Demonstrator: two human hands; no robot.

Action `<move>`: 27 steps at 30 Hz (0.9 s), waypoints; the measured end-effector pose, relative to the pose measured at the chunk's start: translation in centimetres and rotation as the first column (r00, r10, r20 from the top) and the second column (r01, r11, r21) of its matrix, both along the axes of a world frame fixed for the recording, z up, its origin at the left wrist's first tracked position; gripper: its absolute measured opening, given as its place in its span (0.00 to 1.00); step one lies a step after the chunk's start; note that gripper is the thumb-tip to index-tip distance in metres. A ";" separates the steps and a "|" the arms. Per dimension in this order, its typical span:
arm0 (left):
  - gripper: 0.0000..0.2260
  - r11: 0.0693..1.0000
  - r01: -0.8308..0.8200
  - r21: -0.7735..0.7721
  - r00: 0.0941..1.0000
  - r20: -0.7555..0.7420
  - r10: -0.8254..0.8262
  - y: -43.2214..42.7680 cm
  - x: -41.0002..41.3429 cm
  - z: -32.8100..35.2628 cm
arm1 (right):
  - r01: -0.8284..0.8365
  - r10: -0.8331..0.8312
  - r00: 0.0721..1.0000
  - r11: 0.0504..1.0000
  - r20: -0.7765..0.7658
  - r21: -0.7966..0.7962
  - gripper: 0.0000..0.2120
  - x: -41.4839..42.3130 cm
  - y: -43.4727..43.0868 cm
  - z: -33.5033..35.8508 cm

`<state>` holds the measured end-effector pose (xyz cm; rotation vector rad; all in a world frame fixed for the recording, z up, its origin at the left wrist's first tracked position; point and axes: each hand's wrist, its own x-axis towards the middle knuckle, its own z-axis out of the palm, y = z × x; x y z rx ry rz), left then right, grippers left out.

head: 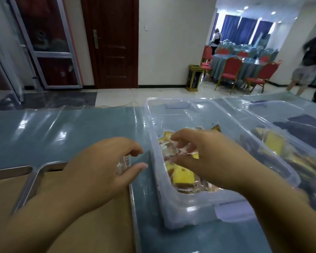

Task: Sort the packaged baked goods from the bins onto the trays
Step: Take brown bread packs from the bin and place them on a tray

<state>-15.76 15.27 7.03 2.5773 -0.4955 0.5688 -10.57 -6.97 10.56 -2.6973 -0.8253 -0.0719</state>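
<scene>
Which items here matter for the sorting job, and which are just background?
Job:
- left hand pinching a clear packet
- right hand gripping a wrapped cake in the near bin
- far bin
- tray

Lying about:
- red chairs
- litter bin
- door

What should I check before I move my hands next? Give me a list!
1. Right hand grips a cake package inside the near bin: ok, its fingers curl round the wrapper.
2. Left hand holds its clear packet: ok, it is pinched between the thumb and fingers.
3. Space on the tray: ok, bare brown liner shows beside the left arm.
4. What is inside the left packet: cannot tell, it is too blurred.
5. Near bin emptied: not ok, yellow cakes lie inside it.
</scene>
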 end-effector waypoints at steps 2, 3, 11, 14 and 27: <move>0.12 0.999 -0.002 0.046 1.000 0.010 0.002 -3.0 1.8 0.6 | 0.013 -0.014 1.000 0.999 -0.015 -0.037 0.19 2.2 -3.3 -0.1; 0.10 0.997 -0.004 0.075 1.000 0.002 0.004 -4.5 2.8 0.7 | 0.022 -0.023 1.000 0.998 -0.017 -0.065 0.18 3.4 -4.8 -0.3; 0.09 0.907 -0.044 0.418 0.934 -0.305 0.186 -12.7 13.4 -0.9 | 0.024 -0.071 0.991 0.928 -0.114 -0.371 0.22 13.7 -11.0 -3.0; 0.09 0.794 -0.034 0.607 0.832 -0.422 0.359 -13.7 17.4 -2.7 | 0.011 -0.077 0.986 0.912 -0.145 -0.411 0.18 18.1 -10.8 -4.1; 0.41 0.789 0.020 0.614 0.534 -0.674 0.510 -14.6 26.1 -12.1 | -0.068 -0.086 0.953 0.873 -0.290 -0.482 0.36 29.1 -8.2 -12.5</move>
